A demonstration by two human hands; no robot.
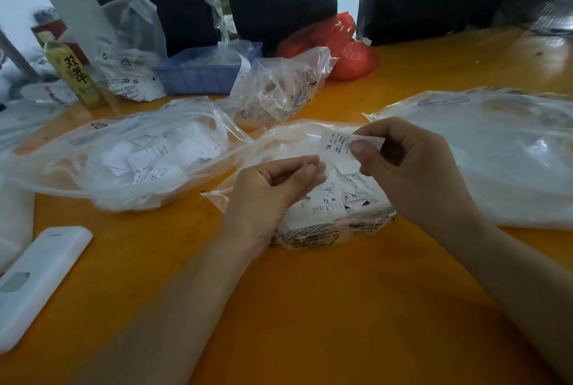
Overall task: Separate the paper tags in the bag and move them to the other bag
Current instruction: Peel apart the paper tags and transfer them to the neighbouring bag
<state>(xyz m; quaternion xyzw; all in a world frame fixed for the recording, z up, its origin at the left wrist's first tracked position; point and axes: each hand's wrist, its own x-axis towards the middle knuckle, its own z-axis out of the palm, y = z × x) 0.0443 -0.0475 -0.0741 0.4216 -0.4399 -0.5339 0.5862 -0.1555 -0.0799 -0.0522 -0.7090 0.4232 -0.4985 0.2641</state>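
A small white paper tag printed "XL" point(339, 144) was pinched between the thumb and forefinger of the right hand point(409, 164), the remaining fingers being curled loosely behind it. The tag was held raised, just above the mouth of a clear plastic bag with black printed text along its lower edge point(328, 235). Directly beneath and to the left of the right hand, a heap of further white paper tags point(333, 198), some marked "S" and "XL", was contained in that bag. The left hand point(273, 192) was placed against the left side of the same bag, its fingers curled inward with the tips at the bag's opening; whether plastic or a tag was gripped by them could not be told.

Further to the left of the left hand, a second clear plastic bag point(124, 155) was laid on the orange tabletop point(310, 307), with loose white tags visible inside it. To the right of the right hand, a large flat clear bag of white material point(496, 152) was seen. Beyond both hands, a crumpled clear bag point(279, 89), a blue plastic tray point(201, 74) and a red plastic bag point(341, 46) were ranged along the far edge of the table. Near the left forearm, at the table's near left corner, a white oblong device point(37, 285) was laid flat.
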